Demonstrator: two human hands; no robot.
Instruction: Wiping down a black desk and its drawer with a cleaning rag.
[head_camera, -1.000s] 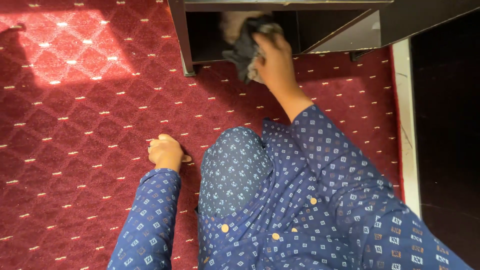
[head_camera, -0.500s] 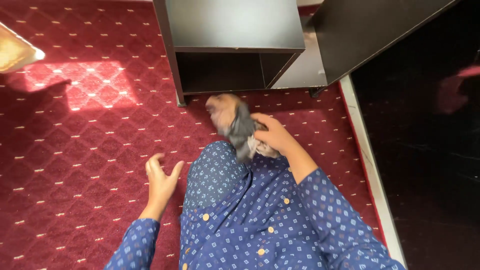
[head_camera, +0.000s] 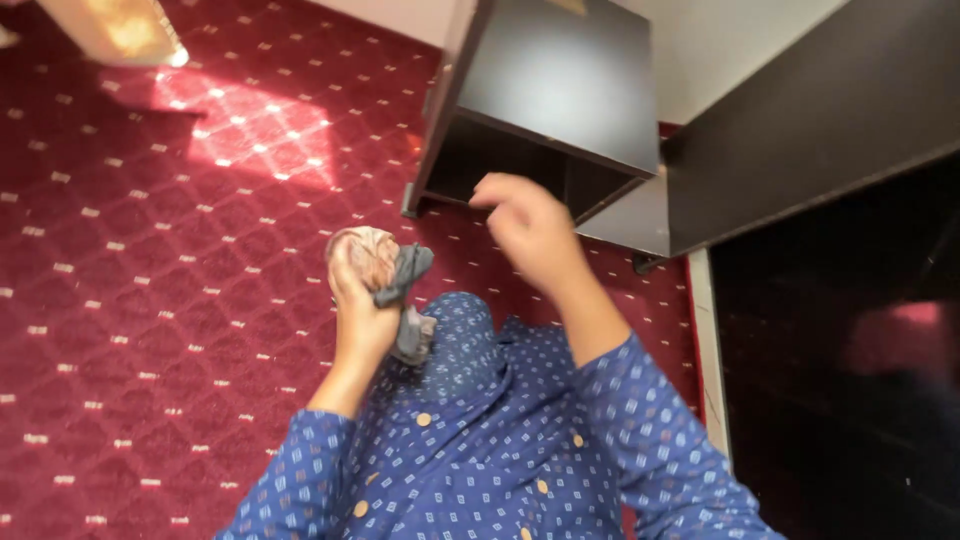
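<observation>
Two hands | left hand (head_camera: 362, 300) grips crumpled grey cloth (head_camera: 405, 300) | right hand (head_camera: 530, 230) empty

Left hand (head_camera: 362, 300) grips a grey cloth (head_camera: 405, 300) above the knee (head_camera: 462, 335). Right hand (head_camera: 530, 228) raised, loosely curled, holding nothing, before the dark cabinet (head_camera: 560, 95). Red carpet (head_camera: 150, 300) beneath.

A single head-worn camera looks steeply down from above the person's chest, tilted a little so the scene leans to the right. It sits close to the body: the blue patterned shirt (head_camera: 500, 450) fills the bottom edge, with the red carpet (head_camera: 150, 300) spreading out to the left and top-left corner. Facing forward, it takes in the dark cabinet (head_camera: 560, 90) at the top edge and the black floor (head_camera: 830, 400) along the right edge.
</observation>
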